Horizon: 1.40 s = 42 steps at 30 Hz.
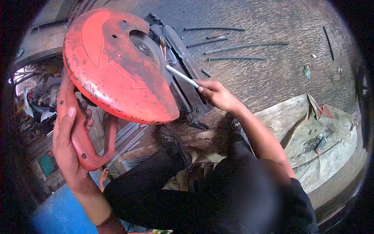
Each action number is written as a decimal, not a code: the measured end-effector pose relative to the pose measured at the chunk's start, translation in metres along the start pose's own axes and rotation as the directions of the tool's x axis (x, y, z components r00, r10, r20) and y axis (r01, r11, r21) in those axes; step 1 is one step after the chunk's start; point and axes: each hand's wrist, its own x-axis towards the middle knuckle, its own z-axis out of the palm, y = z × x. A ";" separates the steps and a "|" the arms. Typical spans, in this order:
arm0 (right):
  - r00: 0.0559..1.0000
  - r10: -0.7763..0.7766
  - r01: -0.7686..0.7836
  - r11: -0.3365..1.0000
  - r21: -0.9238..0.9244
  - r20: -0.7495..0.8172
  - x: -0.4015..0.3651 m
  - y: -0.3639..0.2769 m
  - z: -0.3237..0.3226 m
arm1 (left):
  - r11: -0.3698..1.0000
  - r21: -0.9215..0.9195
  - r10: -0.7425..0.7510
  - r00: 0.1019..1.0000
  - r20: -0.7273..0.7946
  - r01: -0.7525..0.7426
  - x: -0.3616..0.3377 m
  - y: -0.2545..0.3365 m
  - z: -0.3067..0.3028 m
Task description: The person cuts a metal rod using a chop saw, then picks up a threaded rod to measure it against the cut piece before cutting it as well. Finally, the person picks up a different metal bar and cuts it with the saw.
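A cut-off saw with a worn red blade guard [120, 74] fills the upper left of the head view. My left hand [64, 132] is closed around its red loop handle [83, 142]. My right hand [218, 95] grips one end of a light grey metal rod [183, 77]. The rod's other end is at the saw's grey disc [146, 48], where thin orange sparks show. Below the guard stands the saw's dark metal base with its clamp screw [191, 113]. Where the rod meets the disc is partly hidden by the guard.
Several dark rods [245, 46] lie on the worn floor at the back right. Grey metal strips [128, 136] lie beneath the handle. A crumpled dirty sheet [292, 128] is at right. Another person's hand [103, 177] shows at lower left, near a blue surface [64, 210].
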 end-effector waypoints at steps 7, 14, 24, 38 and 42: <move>0.959 -0.275 0.238 0.917 -0.320 -0.073 0.006 0.021 0.010 | 0.999 -0.027 -0.019 1.000 0.006 0.019 -0.001 0.001 -0.002; 0.946 -0.309 0.229 0.853 -0.469 -0.099 0.003 0.020 0.011 | 0.998 -0.049 -0.026 1.000 0.008 0.027 -0.001 0.000 -0.004; 0.902 -0.427 0.295 0.726 -0.621 -0.071 0.001 0.015 0.006 | 0.998 -0.054 -0.036 0.999 0.035 0.038 0.001 -0.002 -0.007; 0.994 -0.108 0.106 0.977 -0.184 -0.003 0.007 0.021 0.004 | 0.999 0.016 -0.040 0.998 0.043 0.040 0.002 0.000 -0.007; 0.982 -0.180 0.157 0.943 -0.295 -0.053 0.001 0.015 0.013 | 1.000 -0.004 -0.025 0.997 0.078 0.025 0.004 -0.002 -0.009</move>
